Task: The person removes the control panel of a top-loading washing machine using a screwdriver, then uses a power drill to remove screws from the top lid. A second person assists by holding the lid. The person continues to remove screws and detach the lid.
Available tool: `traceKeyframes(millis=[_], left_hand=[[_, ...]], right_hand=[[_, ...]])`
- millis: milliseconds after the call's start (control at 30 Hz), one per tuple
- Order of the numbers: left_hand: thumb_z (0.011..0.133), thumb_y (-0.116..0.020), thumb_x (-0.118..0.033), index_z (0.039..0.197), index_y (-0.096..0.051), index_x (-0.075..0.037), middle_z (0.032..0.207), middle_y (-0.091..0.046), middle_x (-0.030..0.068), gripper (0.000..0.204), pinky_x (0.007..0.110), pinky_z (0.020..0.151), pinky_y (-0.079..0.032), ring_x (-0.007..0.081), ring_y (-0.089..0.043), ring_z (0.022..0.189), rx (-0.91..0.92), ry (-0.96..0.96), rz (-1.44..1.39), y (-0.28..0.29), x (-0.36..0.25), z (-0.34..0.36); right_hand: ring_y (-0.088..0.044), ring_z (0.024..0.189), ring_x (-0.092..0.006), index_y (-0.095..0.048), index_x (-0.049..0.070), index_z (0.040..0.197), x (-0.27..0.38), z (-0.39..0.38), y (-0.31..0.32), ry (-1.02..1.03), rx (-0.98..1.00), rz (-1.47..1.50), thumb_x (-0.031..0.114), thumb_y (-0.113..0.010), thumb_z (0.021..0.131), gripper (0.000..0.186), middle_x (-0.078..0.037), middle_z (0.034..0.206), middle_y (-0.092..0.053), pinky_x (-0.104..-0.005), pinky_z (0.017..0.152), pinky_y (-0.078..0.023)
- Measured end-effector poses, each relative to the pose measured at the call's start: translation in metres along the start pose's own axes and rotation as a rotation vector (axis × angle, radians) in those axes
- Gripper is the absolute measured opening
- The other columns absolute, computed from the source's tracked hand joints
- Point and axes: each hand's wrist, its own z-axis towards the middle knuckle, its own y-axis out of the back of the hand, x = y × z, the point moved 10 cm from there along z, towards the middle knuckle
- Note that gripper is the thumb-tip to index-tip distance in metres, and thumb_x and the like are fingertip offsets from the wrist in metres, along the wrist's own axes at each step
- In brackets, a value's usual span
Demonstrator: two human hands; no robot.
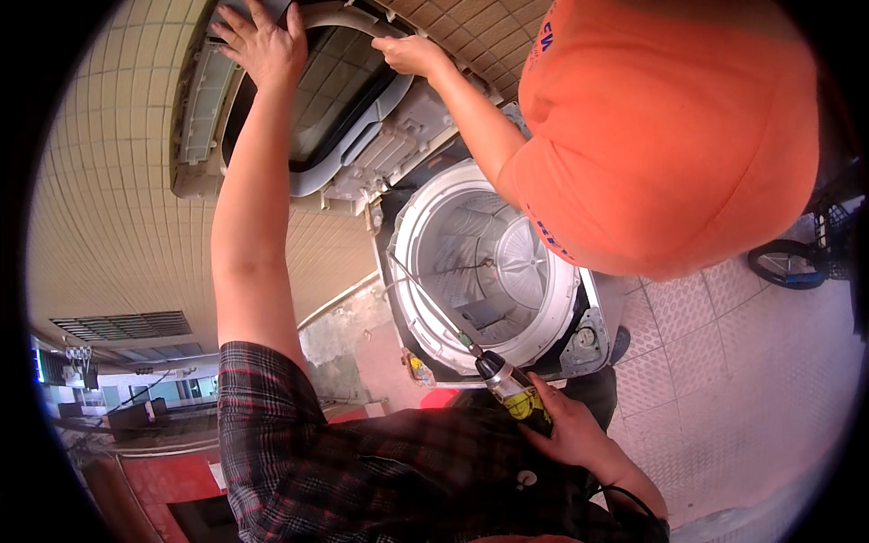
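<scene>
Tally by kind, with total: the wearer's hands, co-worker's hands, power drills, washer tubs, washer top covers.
Wearer's hands: 2 (left hand, right hand)
Hands of the co-worker in orange: 1 visible (co-worker's hand)
Power drill: 1
Washer tub: 1
Washer top cover: 1
Total: 6

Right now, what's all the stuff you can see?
wall: one, tan tiles, left and top
grille: one, dark, left
washer tub: one, white and silver, middle
windowed panel: one, grey with dark glass, against the wall
power drill: one, yellow and black, lower middle
thin rod: one, grey, from the drill across the tub
wheel: one, black, far right
floor: one, pinkish tiles, lower right
clutter: uncountable, partly red, lower left
co-worker: one, orange shirt, upper right
plaid shirt: one, dark, bottom
left hand: one, bare, spread on the panel
right hand: one, bare, around the drill
</scene>
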Motion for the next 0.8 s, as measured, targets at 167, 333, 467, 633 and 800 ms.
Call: traceKeyframes(millis=[167,333,467,633,800], left_hand=[[0.099,-0.039,-0.074,0.164,-0.025,-0.012,0.165,-0.014,0.0355,0.091,0.071,0.119,-0.016,0.0605,-0.011,0.151,-0.006,-0.061,0.094,-0.005,-0.003,-0.005],[0.099,-0.039,-0.074,0.165,-0.024,-0.015,0.166,-0.015,0.0342,0.09,0.071,0.119,-0.015,0.0581,-0.012,0.152,-0.009,-0.079,0.074,-0.003,-0.005,-0.005],[0.099,-0.042,-0.072,0.165,-0.026,-0.017,0.167,-0.017,0.0317,0.087,0.071,0.119,-0.015,0.0538,-0.014,0.154,0.004,-0.072,0.077,0.006,-0.003,-0.009],[0.097,-0.049,-0.067,0.162,-0.031,-0.01,0.166,-0.024,0.0296,0.088,0.068,0.12,-0.017,0.0479,-0.02,0.155,0.012,0.005,0.049,0.009,-0.015,-0.004],[0.096,-0.06,-0.055,0.158,-0.038,-0.011,0.166,-0.027,0.0239,0.079,0.064,0.121,-0.022,0.0462,-0.023,0.154,0.124,0.037,-0.012,0.042,-0.038,-0.047]], right_hand=[[-0.063,0.121,-0.0439,-0.032,0.002,0.158,0.002,-0.001,0.004,0.02,-0.038,-0.008,0.017,-0.08,0.085,0.089,-0.029,0.136,-0.06,-0.0426,0.101,-0.053],[-0.064,0.12,-0.0443,-0.032,0.002,0.158,0.003,-0.002,0.004,0.011,-0.063,-0.021,0.017,-0.081,0.085,0.089,-0.029,0.134,-0.061,-0.0424,0.1,-0.053],[-0.063,0.121,-0.0442,-0.032,0.001,0.158,0.011,-0.007,-0.001,0.001,-0.059,-0.011,0.016,-0.08,0.085,0.089,-0.029,0.134,-0.061,-0.0418,0.1,-0.053],[-0.061,0.126,-0.0426,-0.03,-0.001,0.158,0.035,-0.02,-0.002,0.017,-0.071,-0.07,0.021,-0.078,0.088,0.088,-0.029,0.139,-0.058,-0.0421,0.103,-0.051],[-0.061,0.126,-0.0415,-0.033,-0.001,0.157,0.058,-0.029,-0.006,0.044,-0.081,-0.134,0.022,-0.078,0.087,0.086,-0.029,0.139,-0.058,-0.0413,0.103,-0.051]])
